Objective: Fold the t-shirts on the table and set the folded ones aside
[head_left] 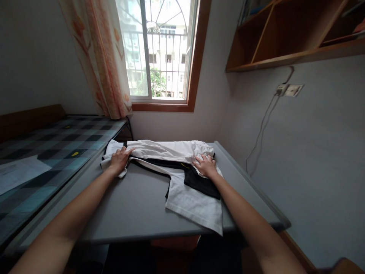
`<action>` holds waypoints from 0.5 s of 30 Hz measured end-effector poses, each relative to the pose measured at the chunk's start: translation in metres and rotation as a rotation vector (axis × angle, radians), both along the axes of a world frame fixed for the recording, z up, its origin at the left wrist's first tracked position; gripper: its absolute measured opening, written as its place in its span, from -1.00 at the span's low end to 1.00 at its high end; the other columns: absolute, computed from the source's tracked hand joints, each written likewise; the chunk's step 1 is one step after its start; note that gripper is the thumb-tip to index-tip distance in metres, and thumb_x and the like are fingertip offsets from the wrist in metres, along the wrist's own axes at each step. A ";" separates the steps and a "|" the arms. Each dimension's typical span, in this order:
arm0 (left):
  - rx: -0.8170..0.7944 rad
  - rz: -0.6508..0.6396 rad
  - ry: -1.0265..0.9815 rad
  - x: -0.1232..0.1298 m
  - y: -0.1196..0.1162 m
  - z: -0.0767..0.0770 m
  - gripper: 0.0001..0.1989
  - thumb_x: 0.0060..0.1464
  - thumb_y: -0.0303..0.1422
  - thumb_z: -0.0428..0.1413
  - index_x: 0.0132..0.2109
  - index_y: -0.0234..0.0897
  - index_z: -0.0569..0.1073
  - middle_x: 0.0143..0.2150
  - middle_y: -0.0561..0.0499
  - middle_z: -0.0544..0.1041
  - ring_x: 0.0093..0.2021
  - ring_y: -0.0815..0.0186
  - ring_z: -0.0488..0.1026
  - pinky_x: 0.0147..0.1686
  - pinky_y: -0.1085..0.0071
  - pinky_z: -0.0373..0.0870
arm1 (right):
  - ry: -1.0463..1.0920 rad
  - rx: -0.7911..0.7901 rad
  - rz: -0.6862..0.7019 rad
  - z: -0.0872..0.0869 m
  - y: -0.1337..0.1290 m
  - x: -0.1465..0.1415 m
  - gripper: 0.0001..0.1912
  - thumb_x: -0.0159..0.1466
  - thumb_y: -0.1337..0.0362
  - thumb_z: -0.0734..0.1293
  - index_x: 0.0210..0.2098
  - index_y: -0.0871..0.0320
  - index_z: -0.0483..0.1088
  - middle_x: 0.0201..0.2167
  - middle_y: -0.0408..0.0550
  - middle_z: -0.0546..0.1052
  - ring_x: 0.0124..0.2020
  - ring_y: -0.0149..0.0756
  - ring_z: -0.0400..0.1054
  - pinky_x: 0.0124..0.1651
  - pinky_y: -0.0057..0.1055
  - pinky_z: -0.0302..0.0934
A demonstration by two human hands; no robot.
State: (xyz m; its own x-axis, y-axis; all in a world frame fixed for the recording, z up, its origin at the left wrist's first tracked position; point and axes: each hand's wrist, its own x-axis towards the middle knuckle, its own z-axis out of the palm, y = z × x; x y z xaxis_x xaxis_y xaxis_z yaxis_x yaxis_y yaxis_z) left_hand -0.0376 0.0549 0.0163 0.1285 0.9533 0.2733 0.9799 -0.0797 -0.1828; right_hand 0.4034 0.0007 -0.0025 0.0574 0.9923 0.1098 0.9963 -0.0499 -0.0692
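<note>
A white shirt with black parts (pixel 194 196) lies partly folded on a grey table (pixel 137 205). Its far part forms a wrinkled white strip across the table, while one white sleeve spreads toward the near edge on the right. My left hand (pixel 120 159) rests on the strip's left end, fingers apart and thumb pointing right. On the right end lies my right hand (pixel 205 166), its fingers spread over the white cloth. A black sleeve part shows just below that hand, under the right forearm. The undersides of both hands are hidden.
A bed with a checked cover (pixel 85 127) adjoins the table's left side, with a paper sheet (pixel 23 171) on it. Ahead are a window (pixel 168 57) and a curtain (pixel 105 61). A cable (pixel 261 129) hangs from a socket on the right wall, below a wooden shelf (pixel 299 53).
</note>
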 end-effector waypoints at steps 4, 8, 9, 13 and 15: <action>-0.022 -0.022 0.021 -0.003 0.006 0.002 -0.43 0.28 -0.46 -0.22 0.36 0.07 0.17 0.12 -0.21 0.32 0.01 0.02 0.35 -0.09 0.14 0.35 | 0.014 0.002 0.006 -0.001 0.018 0.002 -0.39 0.35 -0.19 0.06 0.28 -0.17 0.26 0.37 -0.02 0.17 0.32 0.17 -0.03 0.23 0.11 -0.03; -0.103 -0.106 0.039 -0.014 0.010 0.012 -0.38 0.18 -0.46 -0.06 0.36 0.02 0.17 0.10 -0.21 0.34 -0.01 0.03 0.40 -0.07 0.18 0.36 | 0.025 0.017 -0.004 -0.001 0.029 0.004 -0.39 0.34 -0.21 0.08 0.27 -0.17 0.29 0.37 -0.04 0.18 0.32 0.14 -0.01 0.24 0.09 -0.04; -0.142 -0.150 0.039 -0.019 0.010 0.016 -0.36 0.15 -0.47 -0.04 0.36 0.00 0.17 0.09 -0.20 0.35 -0.03 0.06 0.42 -0.06 0.21 0.36 | 0.027 0.020 -0.007 -0.001 0.029 0.004 -0.39 0.34 -0.21 0.08 0.26 -0.17 0.29 0.36 -0.04 0.18 0.31 0.14 0.00 0.24 0.08 -0.04; -0.373 -0.327 0.003 -0.040 0.006 0.045 -0.29 -0.02 -0.44 0.07 0.33 -0.14 0.26 0.03 -0.12 0.42 -0.09 0.12 0.46 -0.01 0.30 0.34 | 0.020 0.023 -0.003 -0.001 0.024 0.006 -0.39 0.36 -0.18 0.04 0.27 -0.13 0.29 0.37 -0.05 0.18 0.32 0.11 -0.01 0.25 0.05 -0.03; -0.490 -0.357 -0.032 -0.048 0.002 0.059 -0.28 -0.11 -0.41 0.12 0.28 -0.18 0.33 0.00 -0.08 0.48 -0.07 0.10 0.45 0.00 0.31 0.35 | 0.013 0.024 -0.002 -0.003 0.021 0.008 -0.39 0.37 -0.16 0.03 0.29 -0.11 0.27 0.37 -0.05 0.17 0.34 0.10 -0.03 0.26 0.03 -0.03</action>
State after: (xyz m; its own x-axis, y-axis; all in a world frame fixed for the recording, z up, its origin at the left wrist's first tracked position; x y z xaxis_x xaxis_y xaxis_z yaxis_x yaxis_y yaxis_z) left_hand -0.0861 0.0567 0.0748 0.4623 0.8687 -0.1776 0.8816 -0.4718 -0.0131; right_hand 0.4110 0.0215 -0.0051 0.0607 0.9893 0.1328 0.9953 -0.0499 -0.0832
